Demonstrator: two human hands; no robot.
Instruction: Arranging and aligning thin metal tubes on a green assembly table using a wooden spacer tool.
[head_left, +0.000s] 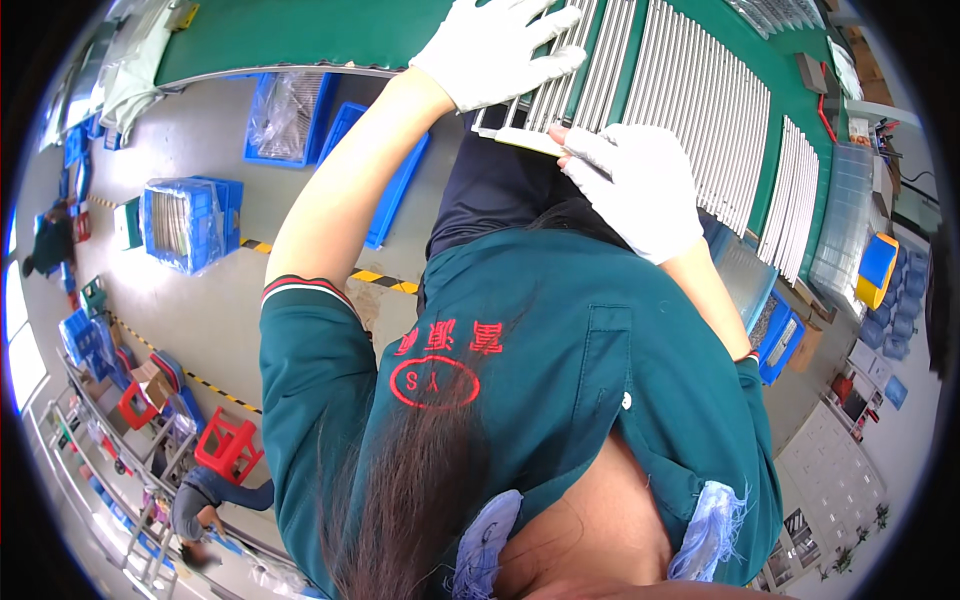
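Note:
Rows of slim silvery metal rods (690,110) lie side by side in groups on a green work surface (290,35). My left hand (500,50), in a white glove, rests over the left-hand rods with its fingers spread. My right hand (640,185), also gloved but with bare fingertips showing, is at the near ends of the rods. Its fingers close on one end of a pale flat strip (520,139) that runs along those ends. What kind of strip it is, I cannot make out. A shorter group of rods (790,195) lies farther right.
Blue crates (290,118) with wrapped contents stand on the floor to the left, near another wrapped crate (190,222). Yellow-black tape (385,282) marks the floor. A red stool (228,445) and a bending person (205,500) are at lower left. Clear plastic boxes (845,215) are stacked at right.

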